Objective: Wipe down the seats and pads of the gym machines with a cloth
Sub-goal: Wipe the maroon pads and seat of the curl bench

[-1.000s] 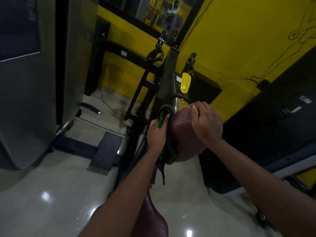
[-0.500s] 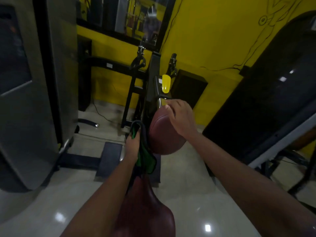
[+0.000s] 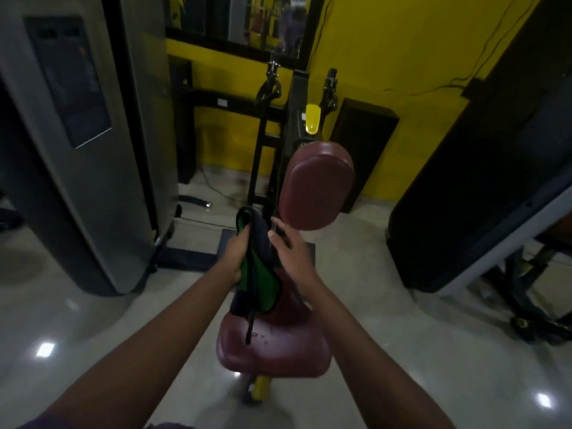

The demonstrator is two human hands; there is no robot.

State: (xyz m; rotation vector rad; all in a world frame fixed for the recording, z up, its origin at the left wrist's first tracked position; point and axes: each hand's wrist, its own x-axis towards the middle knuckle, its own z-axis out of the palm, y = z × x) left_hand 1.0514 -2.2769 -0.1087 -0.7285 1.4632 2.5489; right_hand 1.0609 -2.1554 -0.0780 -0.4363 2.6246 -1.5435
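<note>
Off the maroon chest pad (image 3: 318, 187) it steadied a second ago, the right hand (image 3: 292, 258) joins the left hand (image 3: 236, 255) above the seat (image 3: 275, 351). The left grips the green cloth (image 3: 261, 274); the right seemingly pinches its dark edge, likely refolding before wiping the seat.

The right hand (image 3: 291, 252) has left the top of the maroon pad (image 3: 318, 187) and dropped to about 7 o'clock of it, where it now holds the green cloth (image 3: 260, 274). The left hand (image 3: 236, 255), gripping that cloth, has come off the pad's side and lowered above the seat (image 3: 278, 348).
</note>
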